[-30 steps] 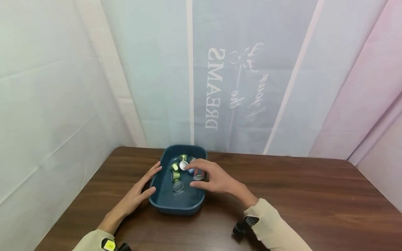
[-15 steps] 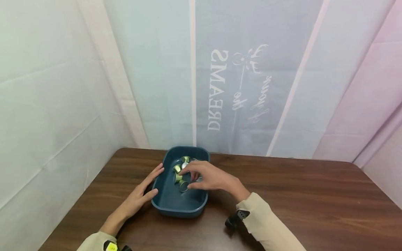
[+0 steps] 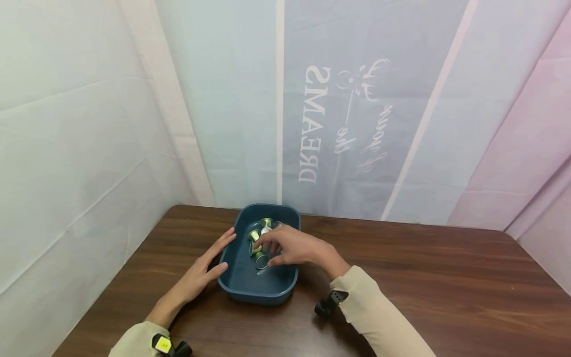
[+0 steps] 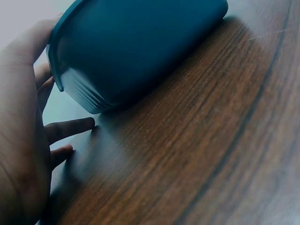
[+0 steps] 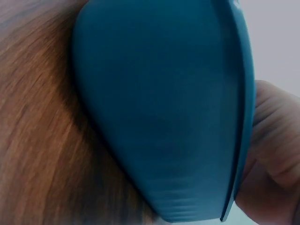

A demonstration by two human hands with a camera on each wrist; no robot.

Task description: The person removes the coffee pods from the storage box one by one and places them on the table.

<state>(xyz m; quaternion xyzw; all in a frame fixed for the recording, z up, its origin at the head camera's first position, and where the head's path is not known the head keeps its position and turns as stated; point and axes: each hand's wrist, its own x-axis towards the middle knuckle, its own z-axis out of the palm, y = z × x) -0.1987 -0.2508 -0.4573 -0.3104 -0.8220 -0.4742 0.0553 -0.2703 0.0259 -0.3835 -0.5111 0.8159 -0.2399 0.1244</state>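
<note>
A dark blue plastic bin point(image 3: 258, 285) stands on the table, with several small foil coffee capsules inside. My left hand point(image 3: 198, 275) lies against the bin's left side, fingers straight and spread, fingertips at the rim. My right hand point(image 3: 296, 248) reaches over the right rim into the bin, its fingers bent down and the thumb apart from the index finger. Close to those fingertips are a green capsule point(image 3: 256, 250) and a capsule with a round silvery lid point(image 3: 261, 262). Farther back lie more green capsules, one at the back point(image 3: 266, 222). The hand hides part of the bin's right side.
The brown wooden table point(image 3: 401, 277) extends right and in front of the bin. A printed curtain point(image 3: 236, 124) hangs directly behind the bin, and a pale cloth point(image 3: 80, 148) closes off the left side.
My right hand has moved left and slightly inward over the bin, toward the green capsules. My left hand has stayed at the bin's side. The head view has shifted slightly.
</note>
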